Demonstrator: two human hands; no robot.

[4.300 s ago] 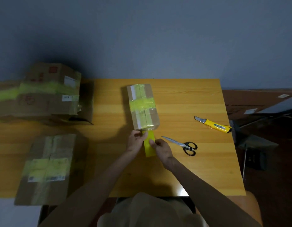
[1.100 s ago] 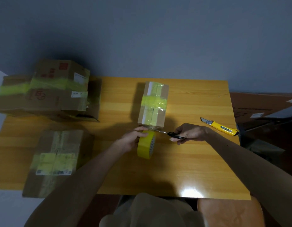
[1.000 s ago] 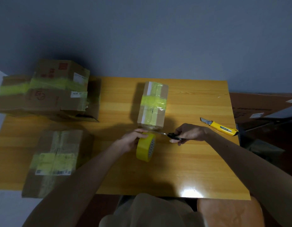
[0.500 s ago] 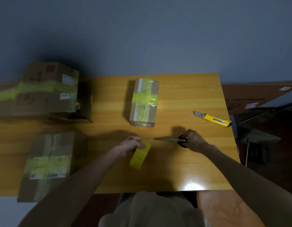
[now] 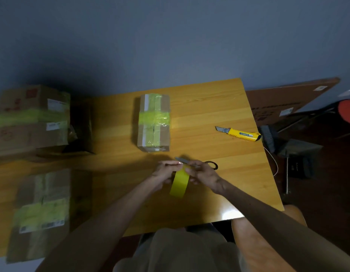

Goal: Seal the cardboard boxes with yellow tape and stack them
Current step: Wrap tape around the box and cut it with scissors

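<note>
Tape roll [image 5: 179,184] over table [image 5: 121,173] near its 6 o'clock edge, left hand [image 5: 165,173] and right hand [image 5: 202,176] both pinching it with curled fingers; taped small box [image 5: 153,122] at roll's 12 o'clock, scissors [image 5: 181,159] just behind right hand, utility knife [image 5: 240,133] at 2 o'clock.
</note>
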